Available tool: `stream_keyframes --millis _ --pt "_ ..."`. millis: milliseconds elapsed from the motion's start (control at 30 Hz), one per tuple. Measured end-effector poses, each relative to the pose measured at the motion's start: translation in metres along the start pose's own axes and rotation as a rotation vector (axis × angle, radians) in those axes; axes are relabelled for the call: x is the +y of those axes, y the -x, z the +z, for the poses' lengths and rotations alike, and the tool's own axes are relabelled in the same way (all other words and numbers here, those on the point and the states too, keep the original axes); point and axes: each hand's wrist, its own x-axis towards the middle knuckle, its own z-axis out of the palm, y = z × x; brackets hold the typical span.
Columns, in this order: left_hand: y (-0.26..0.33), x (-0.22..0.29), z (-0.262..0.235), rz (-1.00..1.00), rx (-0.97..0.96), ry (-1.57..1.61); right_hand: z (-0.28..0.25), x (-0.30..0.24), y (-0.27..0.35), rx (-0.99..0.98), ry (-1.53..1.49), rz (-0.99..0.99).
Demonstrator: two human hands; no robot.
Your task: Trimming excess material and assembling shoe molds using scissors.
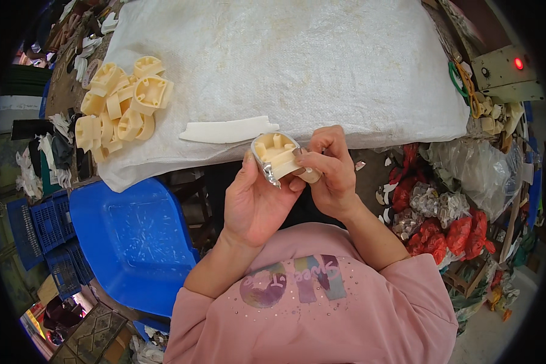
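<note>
Over the front edge of the white-covered table, both hands hold one cream hollow plastic piece (279, 159), shaped like a shoe heel. Its open side, with inner ribs and posts, faces up. A shiny silver strip (269, 172) wraps round its left side and hangs loose at the lower end. My left hand (244, 191) is closed on it from the left, thumb at the rim and fingers underneath. My right hand (330, 176) is closed on its right end, thumb and fingertips pressing the side. Beyond it lies a flat white curved strip (229, 130) on the cloth.
A pile of similar cream pieces (124, 103) sits at the table's left. Below it stands a blue plastic tub (130, 242). To the right are red and clear plastic bags (446, 233) and a box with a lit red lamp (508, 70). Blue crates (54, 227) stand far left.
</note>
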Motion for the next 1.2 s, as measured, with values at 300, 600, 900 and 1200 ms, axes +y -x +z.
stream_keyframes --millis 300,600,900,1200 --pt "-0.004 0.007 0.008 -0.008 -0.025 -0.829 -0.019 -0.022 -0.009 -0.044 -0.506 0.398" --pt "-0.028 0.007 0.015 0.291 -0.007 -1.465 -0.183 0.037 -0.038 0.161 0.425 0.237" --pt "-0.046 -0.007 0.013 0.366 0.041 -1.437 -0.416 0.144 -0.094 -0.011 1.493 0.639" --pt "-0.033 -0.01 0.008 0.416 0.011 -1.451 -0.414 0.166 -0.126 -0.224 1.724 0.625"
